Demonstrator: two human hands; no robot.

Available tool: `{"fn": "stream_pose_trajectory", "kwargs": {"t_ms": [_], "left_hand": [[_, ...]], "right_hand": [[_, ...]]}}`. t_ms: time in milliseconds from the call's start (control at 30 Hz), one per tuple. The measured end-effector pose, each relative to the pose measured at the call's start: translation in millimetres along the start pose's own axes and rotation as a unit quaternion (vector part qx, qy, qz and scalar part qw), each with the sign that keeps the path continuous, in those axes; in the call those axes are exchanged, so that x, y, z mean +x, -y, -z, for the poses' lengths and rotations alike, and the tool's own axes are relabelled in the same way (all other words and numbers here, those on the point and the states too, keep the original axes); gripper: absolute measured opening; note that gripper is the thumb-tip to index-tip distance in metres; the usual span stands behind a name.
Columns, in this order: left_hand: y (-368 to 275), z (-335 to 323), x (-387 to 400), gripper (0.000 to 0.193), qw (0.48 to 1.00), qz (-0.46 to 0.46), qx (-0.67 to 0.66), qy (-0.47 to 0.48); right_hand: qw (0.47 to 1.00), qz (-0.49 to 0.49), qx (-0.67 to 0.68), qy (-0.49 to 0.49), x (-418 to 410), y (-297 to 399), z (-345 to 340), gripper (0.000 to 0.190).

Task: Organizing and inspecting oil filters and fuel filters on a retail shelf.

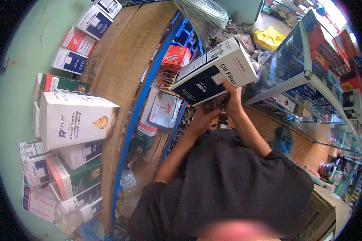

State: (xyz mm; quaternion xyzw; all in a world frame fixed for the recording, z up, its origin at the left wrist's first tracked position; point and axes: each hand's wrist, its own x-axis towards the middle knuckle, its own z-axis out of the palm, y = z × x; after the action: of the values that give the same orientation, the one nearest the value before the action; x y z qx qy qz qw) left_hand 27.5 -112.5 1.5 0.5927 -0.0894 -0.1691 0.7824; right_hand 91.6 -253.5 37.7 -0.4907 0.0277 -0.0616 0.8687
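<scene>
A white and dark blue oil filter carton [203, 86] is held up, tilted, in front of my chest. My right hand [233, 96] grips its near right side, with a finger or thumb laid on the printed face. Against the lower edge is my left hand [203, 116], its thumb apart and its other fingers partly hidden beneath the carton. A dark patch between the two hands is too unclear to name. Left of the carton, a red box [178, 57] and a white box with a red picture [165, 110] sit on a blue metal shelf rack [135, 108].
On the wooden shelf board [120, 54] at left stand several filter cartons, with a large white box [78, 120] foremost. Coiled wire [205, 18] hangs at the top. A glass display case [289, 69] is at right, a yellow plastic bag [268, 38] behind it. A cardboard box [322, 214] stands lower right.
</scene>
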Motion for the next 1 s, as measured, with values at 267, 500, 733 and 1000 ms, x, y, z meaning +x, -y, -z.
{"fn": "stream_pose_trajectory", "kwargs": {"t_ms": [267, 500, 733, 1000], "left_hand": [[34, 40, -17, 0.058, 0.962, 0.005, 0.273, 0.02], [48, 104, -119, 0.065, 0.962, 0.097, -0.17, -0.189], [-155, 27, -91, 0.06, 0.958, -0.106, 0.142, -0.224], [-188, 14, -11, 0.038, 0.85, -0.217, 0.474, -0.07]], "right_hand": [[0.976, 0.057, -0.18, 0.109, 0, 26, -10, 0.062], [0.972, -0.01, -0.136, 0.191, 20, 36, 9, 0.101], [0.924, -0.103, -0.126, 0.345, 18, 60, 20, 0.119], [0.926, -0.226, -0.071, 0.294, -10, 32, 41, 0.111]]}}
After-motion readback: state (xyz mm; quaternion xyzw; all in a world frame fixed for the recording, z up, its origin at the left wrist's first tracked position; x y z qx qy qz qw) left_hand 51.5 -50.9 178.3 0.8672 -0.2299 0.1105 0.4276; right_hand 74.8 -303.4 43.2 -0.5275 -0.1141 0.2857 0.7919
